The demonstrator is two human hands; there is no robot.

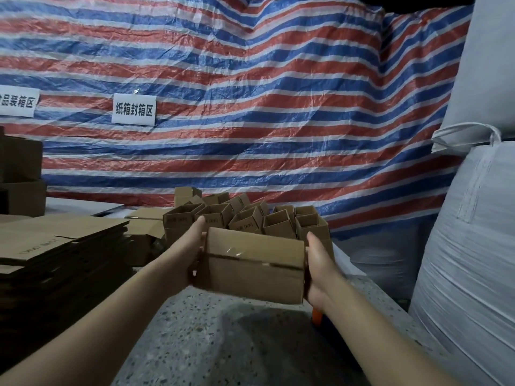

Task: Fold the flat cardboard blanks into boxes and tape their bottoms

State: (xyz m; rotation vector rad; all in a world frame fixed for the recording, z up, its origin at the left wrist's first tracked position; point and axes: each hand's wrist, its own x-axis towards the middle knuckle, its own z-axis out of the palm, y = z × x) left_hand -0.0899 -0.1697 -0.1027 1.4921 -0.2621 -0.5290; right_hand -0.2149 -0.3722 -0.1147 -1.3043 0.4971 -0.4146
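A box [252, 267], its bottom seam already taped, is held in mid-air between the left hand [195, 246] and the right hand [316, 263], fingers clamped on its ends. Setting it down seems to be the step in hand; the pile of open, empty boxes [250, 218] just beyond calls for placement. Flat blanks [61, 246] lie stacked at near left.

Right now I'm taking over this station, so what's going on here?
A person holds a folded cardboard box between the left hand and right hand, its taped bottom seam facing the camera. Behind it lies a pile of finished boxes. A stack of flat blanks waits at left.
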